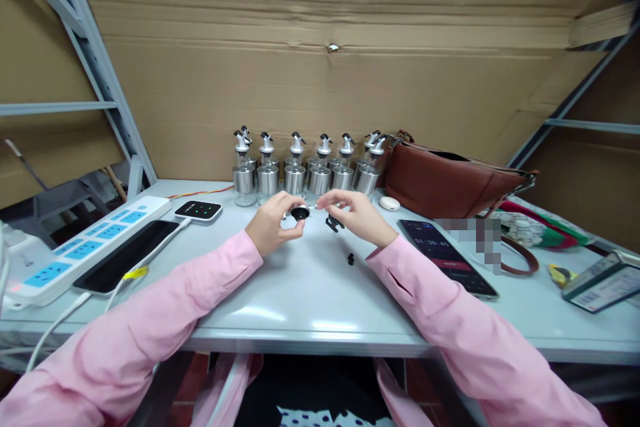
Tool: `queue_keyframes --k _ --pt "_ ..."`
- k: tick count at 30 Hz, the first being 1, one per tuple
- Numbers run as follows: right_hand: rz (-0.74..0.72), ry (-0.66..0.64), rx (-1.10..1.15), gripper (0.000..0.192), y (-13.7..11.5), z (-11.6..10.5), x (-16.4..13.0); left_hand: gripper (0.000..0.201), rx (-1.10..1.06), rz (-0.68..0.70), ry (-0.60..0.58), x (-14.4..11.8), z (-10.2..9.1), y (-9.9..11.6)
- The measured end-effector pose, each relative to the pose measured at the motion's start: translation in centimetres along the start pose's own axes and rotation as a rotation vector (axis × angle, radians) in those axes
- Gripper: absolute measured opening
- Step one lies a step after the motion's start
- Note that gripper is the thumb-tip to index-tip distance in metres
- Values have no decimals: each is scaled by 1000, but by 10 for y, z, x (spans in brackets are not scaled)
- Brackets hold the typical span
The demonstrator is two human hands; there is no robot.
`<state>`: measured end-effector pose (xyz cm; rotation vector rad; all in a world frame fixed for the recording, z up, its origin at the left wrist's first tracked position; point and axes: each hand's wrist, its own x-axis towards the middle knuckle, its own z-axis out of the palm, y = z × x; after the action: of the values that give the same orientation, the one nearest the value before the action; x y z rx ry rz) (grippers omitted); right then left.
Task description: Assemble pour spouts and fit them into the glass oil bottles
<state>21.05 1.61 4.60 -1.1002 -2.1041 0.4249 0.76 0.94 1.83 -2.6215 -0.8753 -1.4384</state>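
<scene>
Black cap (300,213): held in the left hand (274,220) above the grey table (310,293).
We note the left fingers closed around the cap. The right hand (356,213) is loosely curled beside it; whether it grips anything, we cannot tell. Small black parts (333,223) lie just below. Glass bottles (295,173) stand in a row behind.

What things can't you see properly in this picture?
- Head view: the small black cap in the left hand is partly covered by the fingers.
- The tiny black part under the right hand is too small to tell.
- A blurred patch hides what lies beside the phone.
- The box is cut off by the right edge.
</scene>
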Motion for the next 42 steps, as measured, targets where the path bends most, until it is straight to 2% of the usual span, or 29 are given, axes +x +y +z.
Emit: queue_keyframes --k 2,5,9,16,22,26,29,32,35,42 --pt "95 -9 -260 21 7 -3 1 24 -2 -25 -2 0 0 -1" --pt "174 -134 -478 20 21 -3 0 25 -21 3 -6 0 2 -3" --pt "170 -224 -483 18 32 2 -2 27 -22 90 -71 -2 5 -6" --pt "184 -295 -437 9 30 3 -3 23 24 154 -217 -4 3 -4" --pt "231 -273 -381 22 24 3 -3 21 80 131 -262 -3 2 0" --pt "240 -235 -306 16 18 4 -3 21 52 117 -306 -3 2 1" --pt "221 -136 -206 3 13 3 -1 21 44 105 -331 -3 1 0" --pt "181 -4 147 17 6 2 0 20 43 129 -347 -4 1 -2" --pt "179 25 463 26 -2 2 0 19 34 170 -347 -5 2 -4" --pt "206 2 601 29 -7 0 -2 21 31 149 -366 -3 2 -2"
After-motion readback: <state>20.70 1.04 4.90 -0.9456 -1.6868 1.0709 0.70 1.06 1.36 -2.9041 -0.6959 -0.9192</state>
